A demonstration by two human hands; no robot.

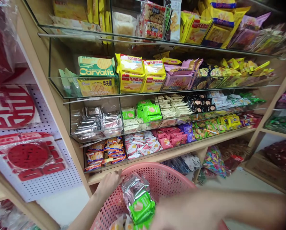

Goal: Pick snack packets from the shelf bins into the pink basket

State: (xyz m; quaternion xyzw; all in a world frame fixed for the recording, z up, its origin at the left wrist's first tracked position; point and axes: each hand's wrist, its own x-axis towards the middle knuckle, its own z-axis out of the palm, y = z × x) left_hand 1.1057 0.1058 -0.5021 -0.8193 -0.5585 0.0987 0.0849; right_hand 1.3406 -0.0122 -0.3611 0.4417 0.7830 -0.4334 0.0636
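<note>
A pink perforated plastic basket [162, 177] fills the bottom centre of the head view. My left hand [110, 182] is closed on its rim at the upper left. Inside lie silver-wrapped packs [134, 185], green snack packs [143, 207] and a few pale wrapped items [121, 222] at the bottom edge. My right hand [173, 212], smeared by motion, is over the basket's right part, beside the green packs. Its fingers cannot be made out, nor whether anything is in them.
Glass-fronted shelves [92, 172] of wrapped snacks stand ahead, in several tiers. Red decorations [29, 155] hang on a white pegboard [71, 169] at the left. Bagged colourful goods [214, 161] sit below the shelves, and a cardboard box [265, 169] is at the right.
</note>
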